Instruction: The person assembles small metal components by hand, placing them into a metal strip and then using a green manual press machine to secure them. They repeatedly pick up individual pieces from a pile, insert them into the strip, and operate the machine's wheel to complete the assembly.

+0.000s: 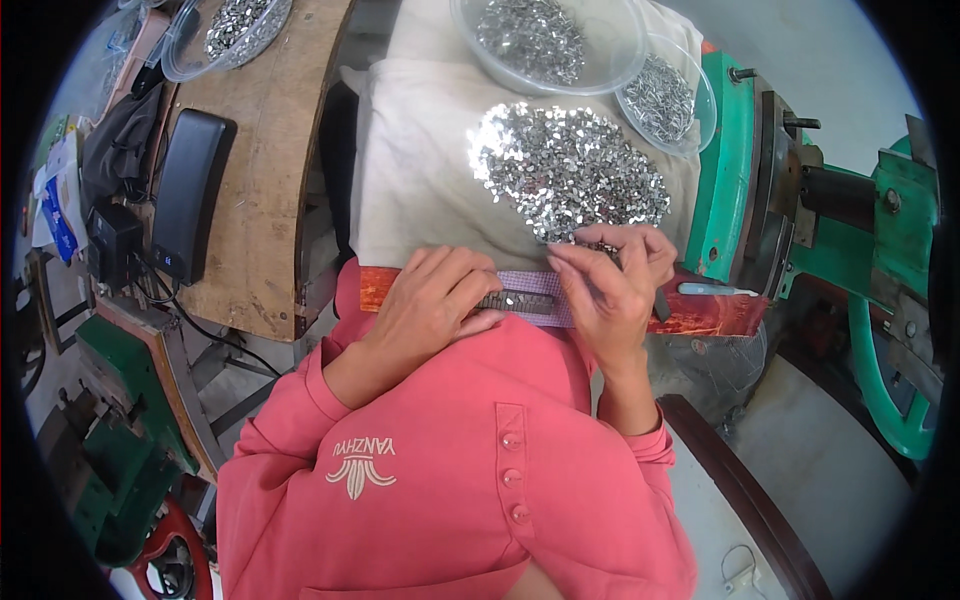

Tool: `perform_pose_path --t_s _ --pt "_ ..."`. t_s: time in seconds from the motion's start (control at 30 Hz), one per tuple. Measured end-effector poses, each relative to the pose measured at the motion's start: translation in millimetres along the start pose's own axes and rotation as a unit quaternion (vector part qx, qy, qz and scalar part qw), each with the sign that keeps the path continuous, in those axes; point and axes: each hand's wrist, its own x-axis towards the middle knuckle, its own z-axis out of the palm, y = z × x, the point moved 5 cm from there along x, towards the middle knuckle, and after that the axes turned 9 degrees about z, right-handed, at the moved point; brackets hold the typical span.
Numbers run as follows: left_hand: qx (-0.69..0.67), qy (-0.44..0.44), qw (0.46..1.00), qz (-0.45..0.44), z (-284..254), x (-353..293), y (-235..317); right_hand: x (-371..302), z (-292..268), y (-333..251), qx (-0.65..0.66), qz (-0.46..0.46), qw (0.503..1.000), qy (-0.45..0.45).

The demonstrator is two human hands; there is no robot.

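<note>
Grip, left hand (440, 300): thumb and fingers closed about the left end of a narrow, dark metal strip (528, 303), small silvery pieces showing on its face.

Grip, right hand (615, 285): thumb and fingertips drawn close together at the near edge of the heap; whether a piece is pinched between them, cannot tell.

Metal strip: one, lying close against the wearer's body, long axis running roughly left to right, its free end pointing toward the right hand; purple checked cloth (540, 281) just beyond it.

Heap of small shiny metal pieces (570, 165): one, loose, on a cream cloth (415, 160); beyond the strip and somewhat to its right. Right hand nearer, touching distance from the heap's edge; left hand well apart from it.

Large clear plastic tub (622, 45): part filled with similar pieces, beyond the heap.

Smaller clear tub (712, 115): slender metal pins, right of the large tub.

Pen-like tool, pale blue (712, 289): on a red-orange patterned board (715, 318), right of the right hand.

Green machine (722, 180): along the cloth's right side.
</note>
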Motion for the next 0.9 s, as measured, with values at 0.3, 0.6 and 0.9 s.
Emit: perform_pose_path --t_s 0.3,0.6,0.9 --pt "0.025 -0.006 0.999 0.026 3.4 7.5 6.7 9.2 10.2 -7.2 -0.084 -0.022 0.996 -0.015" --pt "0.049 -0.005 0.997 0.051 9.2 11.7 9.9 -0.2 3.5 4.7 -0.040 0.010 0.999 -0.005" --pt "0.053 -0.013 0.997 0.051 4.6 9.0 8.4 7.1 14.7 -9.3 -0.089 -0.031 0.995 -0.017"
